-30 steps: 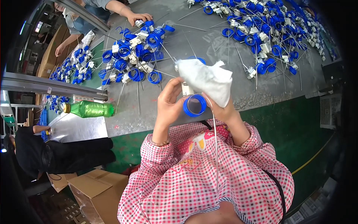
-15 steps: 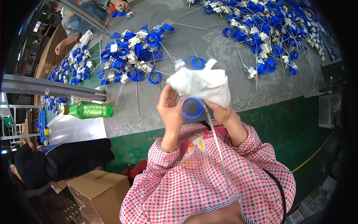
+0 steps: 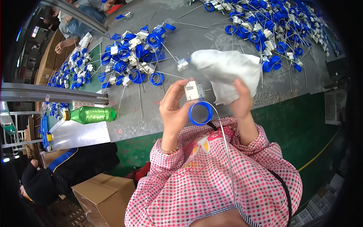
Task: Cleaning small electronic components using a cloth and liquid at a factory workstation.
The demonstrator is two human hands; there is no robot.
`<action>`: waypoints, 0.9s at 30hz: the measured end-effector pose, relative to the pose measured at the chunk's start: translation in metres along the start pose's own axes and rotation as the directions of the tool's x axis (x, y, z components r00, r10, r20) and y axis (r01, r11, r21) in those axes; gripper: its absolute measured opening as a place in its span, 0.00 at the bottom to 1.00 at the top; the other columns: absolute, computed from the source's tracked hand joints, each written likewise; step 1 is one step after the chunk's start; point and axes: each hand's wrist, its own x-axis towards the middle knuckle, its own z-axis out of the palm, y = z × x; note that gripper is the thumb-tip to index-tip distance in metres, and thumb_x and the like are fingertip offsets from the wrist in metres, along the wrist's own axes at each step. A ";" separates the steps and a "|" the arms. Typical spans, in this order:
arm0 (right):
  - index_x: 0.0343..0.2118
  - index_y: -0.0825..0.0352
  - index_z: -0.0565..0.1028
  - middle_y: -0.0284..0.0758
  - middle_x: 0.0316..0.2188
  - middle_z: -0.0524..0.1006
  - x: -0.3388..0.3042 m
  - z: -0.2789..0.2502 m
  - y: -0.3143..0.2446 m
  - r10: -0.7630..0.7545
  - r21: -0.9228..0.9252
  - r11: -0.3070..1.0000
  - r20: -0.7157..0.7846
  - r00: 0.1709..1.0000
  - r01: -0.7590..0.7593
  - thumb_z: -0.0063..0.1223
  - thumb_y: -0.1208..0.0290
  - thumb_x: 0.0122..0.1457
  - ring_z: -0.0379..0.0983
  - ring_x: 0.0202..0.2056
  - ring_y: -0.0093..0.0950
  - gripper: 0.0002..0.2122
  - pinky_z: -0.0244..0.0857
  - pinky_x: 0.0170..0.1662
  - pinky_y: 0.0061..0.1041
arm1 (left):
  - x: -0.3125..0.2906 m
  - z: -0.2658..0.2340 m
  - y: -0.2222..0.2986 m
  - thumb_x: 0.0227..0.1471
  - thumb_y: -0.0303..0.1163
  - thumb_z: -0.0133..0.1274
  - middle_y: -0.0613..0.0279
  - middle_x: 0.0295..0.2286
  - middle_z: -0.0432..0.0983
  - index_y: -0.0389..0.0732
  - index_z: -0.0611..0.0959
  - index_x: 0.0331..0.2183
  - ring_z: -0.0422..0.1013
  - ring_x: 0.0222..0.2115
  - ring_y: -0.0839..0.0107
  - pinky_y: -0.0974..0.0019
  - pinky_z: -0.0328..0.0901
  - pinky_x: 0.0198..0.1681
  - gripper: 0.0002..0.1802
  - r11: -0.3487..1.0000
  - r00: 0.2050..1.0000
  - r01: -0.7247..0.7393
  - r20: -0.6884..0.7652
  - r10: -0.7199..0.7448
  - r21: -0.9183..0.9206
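Observation:
My left hand (image 3: 173, 111) pinches a capillary thermostat (image 3: 191, 90) by its white block body, between thumb and fingers. Below the block hangs its blue coiled tube (image 3: 191, 116), and a thin silvery rod (image 3: 227, 151) runs from the coil down in front of my checked smock. A crumpled white cloth (image 3: 232, 66) is gripped in my right hand (image 3: 242, 104), just right of the thermostat and apart from it. The cloth is partly smeared by motion. Another thermostat (image 3: 182, 65) of the same kind lies on the grey table beyond my left fingers.
Similar thermostats lie in a heap (image 3: 138, 56) at the left and a larger heap (image 3: 264, 34) at the right. A green bottle (image 3: 90, 114) lies by a metal post (image 3: 53, 92). Another person's hand (image 3: 59, 48) shows far left. A cardboard box (image 3: 102, 189) stands below.
The cloth has come off the thermostat and moved right with my right hand, uncovering the white block. My left hand keeps its hold nearly in place.

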 end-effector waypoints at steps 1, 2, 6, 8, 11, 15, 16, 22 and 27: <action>0.49 0.73 0.57 0.41 0.47 0.62 -0.005 -0.003 0.005 -0.093 -0.251 0.960 0.120 0.988 0.121 0.38 0.72 0.49 0.58 0.49 0.34 0.22 0.50 0.52 0.30 | -0.001 0.002 0.000 0.31 0.11 0.51 0.54 0.37 0.67 0.28 0.68 0.40 0.66 0.40 0.66 0.66 0.61 0.44 0.27 1.000 1.000 -0.009 0.006 0.009 -0.019; 0.45 0.74 0.62 0.41 0.45 0.64 -0.006 -0.005 0.007 -0.233 -0.539 0.745 0.339 0.911 0.392 0.41 0.72 0.47 0.59 0.48 0.32 0.20 0.50 0.51 0.28 | -0.007 0.001 -0.003 0.31 0.11 0.51 0.54 0.38 0.67 0.28 0.68 0.41 0.66 0.40 0.66 0.66 0.61 0.44 0.27 1.000 0.998 -0.014 -0.067 0.013 -0.016; 0.35 0.72 0.71 0.42 0.35 0.72 -0.012 0.010 -0.003 -0.270 -0.336 0.856 0.360 0.893 0.394 0.51 0.74 0.42 0.68 0.38 0.33 0.14 0.58 0.44 0.25 | -0.005 0.001 -0.004 0.34 0.12 0.51 0.53 0.40 0.66 0.28 0.66 0.43 0.65 0.41 0.66 0.66 0.60 0.45 0.27 1.000 0.990 0.007 -0.140 -0.009 -0.020; 0.34 0.72 0.71 0.41 0.34 0.72 -0.014 0.002 -0.005 -0.244 -0.460 0.698 0.568 0.786 0.549 0.47 0.76 0.44 0.69 0.37 0.32 0.12 0.60 0.42 0.26 | -0.011 -0.004 -0.002 0.35 0.12 0.49 0.54 0.40 0.65 0.28 0.67 0.42 0.64 0.42 0.67 0.67 0.60 0.45 0.26 0.999 0.987 0.033 -0.157 -0.034 -0.010; 0.37 0.73 0.69 0.40 0.36 0.71 -0.023 -0.027 0.033 0.048 -0.260 0.964 -0.043 0.998 -0.058 0.41 0.74 0.48 0.68 0.39 0.31 0.14 0.60 0.44 0.25 | -0.005 -0.004 -0.007 0.34 0.11 0.49 0.54 0.41 0.64 0.29 0.67 0.41 0.62 0.43 0.66 0.66 0.61 0.44 0.25 0.998 0.995 -0.027 -0.094 0.031 0.049; 0.46 0.71 0.60 0.40 0.43 0.66 0.003 0.000 -0.005 0.160 0.441 0.892 -0.090 0.983 -0.105 0.37 0.66 0.51 0.63 0.45 0.32 0.20 0.56 0.48 0.31 | 0.004 -0.004 -0.002 0.33 0.11 0.49 0.52 0.42 0.62 0.31 0.64 0.40 0.60 0.45 0.60 0.63 0.62 0.44 0.26 0.961 1.000 -0.002 -0.025 -0.005 -0.278; 0.46 0.71 0.60 0.40 0.43 0.66 0.003 0.001 -0.006 0.159 0.440 0.892 -0.091 0.983 -0.103 0.37 0.66 0.51 0.63 0.45 0.32 0.20 0.56 0.48 0.31 | 0.002 -0.001 -0.003 0.33 0.10 0.47 0.52 0.41 0.61 0.33 0.64 0.40 0.59 0.46 0.58 0.61 0.61 0.44 0.26 0.955 0.997 -0.071 -0.044 0.060 -0.287; 0.46 0.71 0.61 0.39 0.43 0.66 0.001 0.006 -0.007 0.128 0.242 0.964 -0.068 0.989 -0.108 0.33 0.65 0.54 0.64 0.44 0.30 0.19 0.56 0.47 0.28 | 0.006 0.002 0.004 0.29 0.08 0.42 0.52 0.38 0.63 0.35 0.66 0.39 0.61 0.45 0.53 0.61 0.61 0.45 0.28 0.866 0.894 -0.447 0.151 0.422 0.224; 0.45 0.71 0.62 0.40 0.42 0.67 0.000 0.006 -0.017 0.110 0.203 0.974 -0.056 0.992 -0.097 0.34 0.65 0.54 0.64 0.43 0.30 0.19 0.57 0.47 0.27 | 0.006 -0.006 0.007 0.29 0.13 0.51 0.55 0.32 0.67 0.35 0.76 0.29 0.68 0.37 0.54 0.63 0.68 0.35 0.16 0.432 0.627 -0.766 0.407 0.664 0.476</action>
